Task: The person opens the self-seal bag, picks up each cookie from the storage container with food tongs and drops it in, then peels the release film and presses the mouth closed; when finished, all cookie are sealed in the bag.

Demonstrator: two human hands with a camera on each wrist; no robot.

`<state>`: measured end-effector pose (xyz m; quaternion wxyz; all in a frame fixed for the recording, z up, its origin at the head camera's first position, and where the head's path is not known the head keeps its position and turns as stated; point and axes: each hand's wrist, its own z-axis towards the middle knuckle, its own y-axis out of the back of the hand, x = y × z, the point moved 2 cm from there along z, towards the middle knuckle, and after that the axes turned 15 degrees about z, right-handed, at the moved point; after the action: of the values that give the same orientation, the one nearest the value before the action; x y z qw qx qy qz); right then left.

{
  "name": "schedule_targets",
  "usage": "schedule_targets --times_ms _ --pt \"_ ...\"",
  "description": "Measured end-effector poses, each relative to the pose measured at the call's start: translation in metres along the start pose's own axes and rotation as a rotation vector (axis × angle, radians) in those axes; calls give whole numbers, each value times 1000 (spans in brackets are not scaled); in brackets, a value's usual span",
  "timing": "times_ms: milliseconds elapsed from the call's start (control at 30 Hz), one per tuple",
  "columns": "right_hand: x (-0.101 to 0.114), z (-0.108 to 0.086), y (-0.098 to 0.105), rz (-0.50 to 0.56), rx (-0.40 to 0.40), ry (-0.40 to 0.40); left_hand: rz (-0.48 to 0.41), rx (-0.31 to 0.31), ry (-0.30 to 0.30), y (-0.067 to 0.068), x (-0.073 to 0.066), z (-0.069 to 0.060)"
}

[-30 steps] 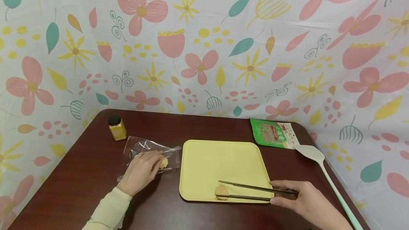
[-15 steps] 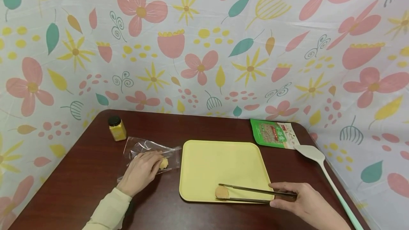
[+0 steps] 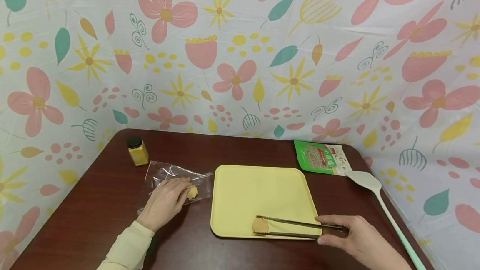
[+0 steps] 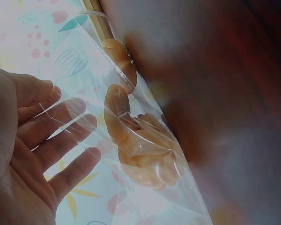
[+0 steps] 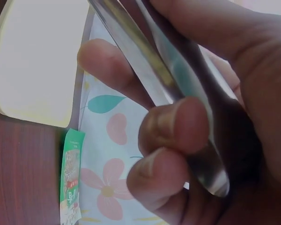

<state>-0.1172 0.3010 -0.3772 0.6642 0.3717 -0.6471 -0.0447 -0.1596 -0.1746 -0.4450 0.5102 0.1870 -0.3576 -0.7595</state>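
My left hand (image 3: 166,201) pinches the edge of a clear plastic bag (image 3: 204,186) lying left of the yellow tray (image 3: 262,191). Through the film, several round biscuits (image 4: 147,157) show in the left wrist view; in the head view the hand covers most of them. Metal tongs (image 3: 300,222) are gripped in my right hand (image 3: 354,234), as the right wrist view also shows. Their two ridged tips lie on either side of a single round biscuit (image 3: 260,225) near the tray's front edge. Whether both tips touch it, I cannot tell.
A black-lidded jar (image 3: 138,151) with yellow contents stands at the back left of the dark table (image 3: 240,255). At the back right lie a green packet (image 3: 318,156) and a white spatula (image 3: 369,180) with a mint handle. A flowered curtain (image 3: 240,53) hangs behind.
The tongs have shifted slightly toward the tray's front edge. Their near arm, earlier across the biscuit, now lies along its near side, and the far arm is closer to it. The left hand stays still.
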Motion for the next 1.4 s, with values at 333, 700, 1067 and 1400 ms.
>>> schedule_targets --times_ms 333,700,1067,1400 --pt "3 -1 0 58 -7 5 0 7 7 0 0 -2" --pt "7 -1 -2 -59 -138 108 -2 6 12 0 -1 -2" --pt "12 9 -4 -75 -187 157 -16 -15 5 1 -1 0" --pt "20 30 -14 -96 -221 252 -7 0 16 2 0 0"
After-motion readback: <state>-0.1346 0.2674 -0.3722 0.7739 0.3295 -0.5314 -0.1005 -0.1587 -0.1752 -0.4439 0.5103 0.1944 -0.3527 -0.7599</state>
